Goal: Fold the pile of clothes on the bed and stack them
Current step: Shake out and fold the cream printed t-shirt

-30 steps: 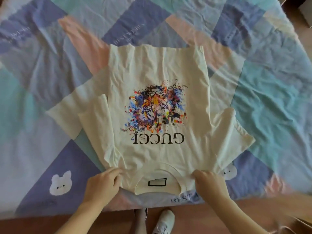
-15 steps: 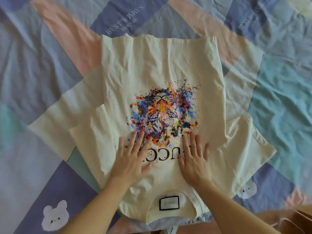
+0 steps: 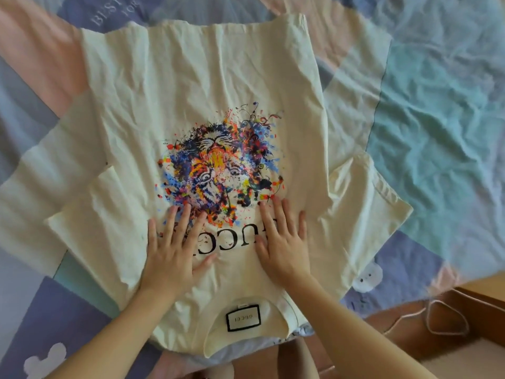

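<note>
I see the patchwork bedspread [image 3: 437, 132] filling most of the view. The cream T-shirt [image 3: 191, 91] lies flat on it, front up, collar toward the near bed edge, both sleeves spread outward. The tiger print [image 3: 218, 173] sits mid-chest. My left hand [image 3: 172, 253] and right hand [image 3: 284, 242] rest flat on the lettering just below the print, fingers straight and spread, gripping nothing. Neck label [image 3: 242, 318] shows inside the collar.

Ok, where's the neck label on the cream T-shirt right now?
In the head view the neck label sits low and centre, inside the T-shirt collar at the near edge of the bed, just below and between the left hand and the right hand.
</note>
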